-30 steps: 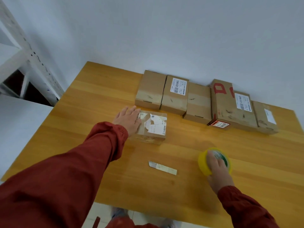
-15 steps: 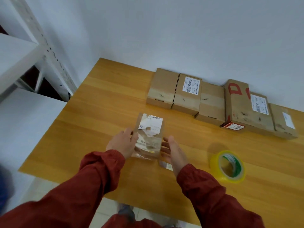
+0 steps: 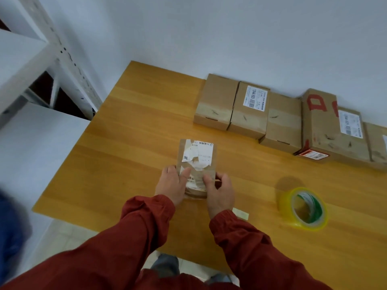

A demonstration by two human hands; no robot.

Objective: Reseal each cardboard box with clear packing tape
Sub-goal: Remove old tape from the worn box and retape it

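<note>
1. We find bare wood on the table (image 3: pixel 129 143) left of the small box (image 3: pixel 198 155), out to the edge.
2. Our left hand (image 3: pixel 170 185) and right hand (image 3: pixel 219 191) flank the small box's near end.
3. A row of boxes (image 3: pixel 247 109) lines the wall, with a bare band before it.
4. The tape roll (image 3: pixel 287 197) stands right of our right hand, apart from it; a paper strip (image 3: pixel 240 213) lies by that wrist.
5. A shelf rack (image 3: pixel 69 65) stands beyond the table's left edge.
</note>
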